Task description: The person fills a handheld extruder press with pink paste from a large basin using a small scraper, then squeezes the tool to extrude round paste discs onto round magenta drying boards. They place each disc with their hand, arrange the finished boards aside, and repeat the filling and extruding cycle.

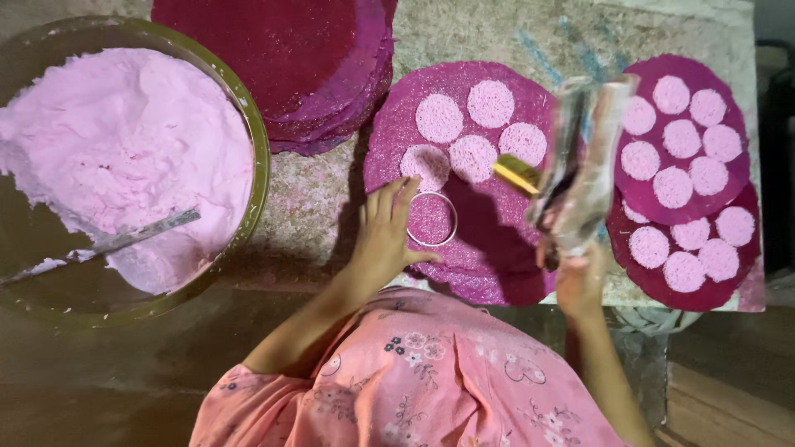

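**Left hand steadies metal ring on pink sheet, right hand grips clear bottle**

Left hand (386,233) sits at centre frame, fingers spread, fingertips and thumb touching the rim of a thin metal ring (431,218). The ring lies flat on a round magenta sheet (489,265), lower centre of it; it is steadied, not clenched. Inside the ring a speckled pink layer shows. Just above the ring, on the same sheet, lie five pale pink discs (473,157), close together, the lowest left one almost touching the fingertips.

Right hand (578,280) is right of centre, low, closed around the base of a clear plastic bottle (580,165), which is blurred and points toward the upper frame. A small yellow-gold piece (516,173) shows at the left side of the bottle, over the sheet; cannot tell what it is.

Right side of frame: two more magenta sheets (737,174) overlapping, covered with pale pink discs. Top centre: a stack of dark magenta sheets (281,58), bare. Upper left: a large olive-green bowl (258,157) holding pale pink paste (124,141), with a metal utensil (108,242) lying in it, handle toward the left edge. Everything rests on a speckled stone counter (464,33). The pink floral sleeve (414,389) fills bottom centre.
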Tool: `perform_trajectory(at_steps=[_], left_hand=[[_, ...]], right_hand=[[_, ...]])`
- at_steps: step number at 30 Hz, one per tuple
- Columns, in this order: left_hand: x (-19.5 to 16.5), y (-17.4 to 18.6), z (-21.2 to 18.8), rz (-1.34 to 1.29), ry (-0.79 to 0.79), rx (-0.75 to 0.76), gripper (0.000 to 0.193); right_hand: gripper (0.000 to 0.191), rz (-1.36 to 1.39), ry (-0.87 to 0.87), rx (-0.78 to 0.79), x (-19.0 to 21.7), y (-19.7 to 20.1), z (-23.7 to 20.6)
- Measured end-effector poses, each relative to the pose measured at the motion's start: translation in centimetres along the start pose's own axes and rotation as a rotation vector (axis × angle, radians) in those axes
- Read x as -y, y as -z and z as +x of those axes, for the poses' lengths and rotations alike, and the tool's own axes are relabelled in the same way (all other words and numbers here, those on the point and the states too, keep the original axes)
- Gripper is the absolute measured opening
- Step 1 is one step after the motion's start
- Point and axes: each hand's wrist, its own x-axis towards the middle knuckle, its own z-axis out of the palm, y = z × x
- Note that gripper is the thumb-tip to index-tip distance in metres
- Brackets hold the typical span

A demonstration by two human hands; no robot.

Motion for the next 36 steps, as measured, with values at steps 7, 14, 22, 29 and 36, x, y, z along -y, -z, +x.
perform_trajectory(at_steps=[7, 14, 22, 29, 36], left_hand=[[-2.5, 11.2, 2.8, -0.265, -0.223, 0.307, 0.097], [-4.2, 21.6, -0.8, -0.219, -0.134, 0.847, 0.063], [0.5, 24.2, -8.8, -0.037, 0.155, 0.657, 0.034], [11.9, 26.4, -16.6, -0.406, 0.483, 0.488, 0.031], [19.4, 26.9, -21.5, -1.584, 0.507, 0.321, 0.038]], right_hand=[[0.065, -0.756, 0.4, 0.739, 9.5, -6.9, 5.5], [0.047, -0.698, 0.967, 1.212, 17.6, -17.3, 11.5], [0.044, -0.438, 0.305, 1.656, 13.9, -23.7, 9.6], [0.034, -0.372, 0.67, 1.542, 12.8, -27.9, 11.7], [0.025, -0.964, 1.749, 1.025, 14.1, -35.1, 18.6]])
